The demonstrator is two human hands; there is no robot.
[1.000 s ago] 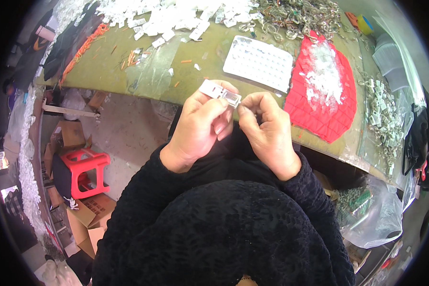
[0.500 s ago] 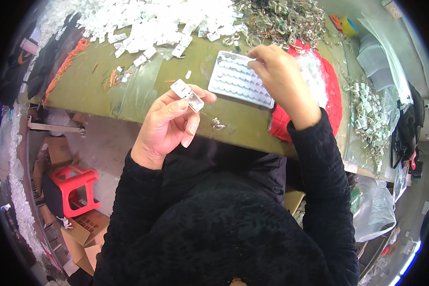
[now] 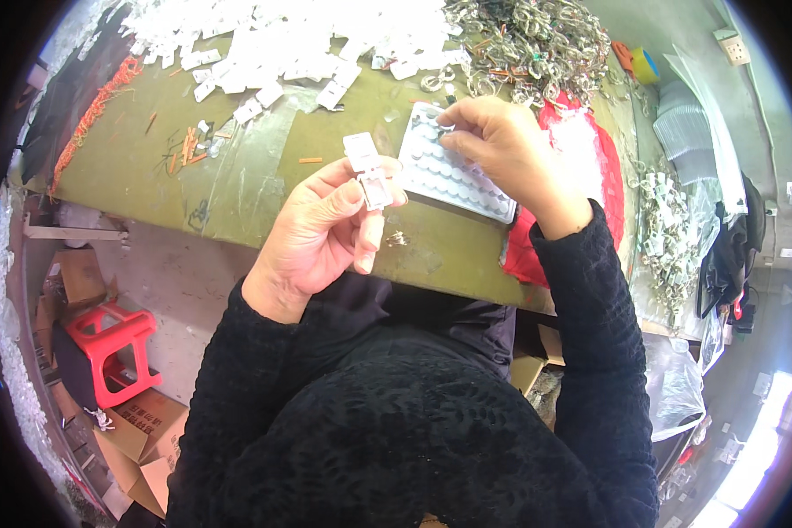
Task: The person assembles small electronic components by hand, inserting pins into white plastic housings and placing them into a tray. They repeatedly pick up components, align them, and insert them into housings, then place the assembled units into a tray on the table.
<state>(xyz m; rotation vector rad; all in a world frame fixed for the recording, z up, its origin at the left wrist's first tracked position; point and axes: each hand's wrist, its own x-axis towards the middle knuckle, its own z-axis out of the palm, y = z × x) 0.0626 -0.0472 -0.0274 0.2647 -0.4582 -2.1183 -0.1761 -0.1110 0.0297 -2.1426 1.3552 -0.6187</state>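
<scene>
Left hand [image 3: 312, 229] is pinching an opened white plastic case [image 3: 363, 157] over the green tabletop [image 3: 260, 198]; right hand [image 3: 512, 145] is hovering at a tray [image 3: 451, 199] of round discs [image 3: 453, 169], thumb and forefinger bent close; whether they are gripping one, I cannot tell.

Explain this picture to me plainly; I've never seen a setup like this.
No machine here: a person works bare-handed. The view looks down from the left of two fisheye cameras worn on the head, so straight edges bend. The left hand holds a small white two-part plastic case. The right hand reaches over a white tray of round pieces; whether it grips one is unclear. The green table also bears piled white plastic pieces, tangled metal clasps and red cloth.
</scene>
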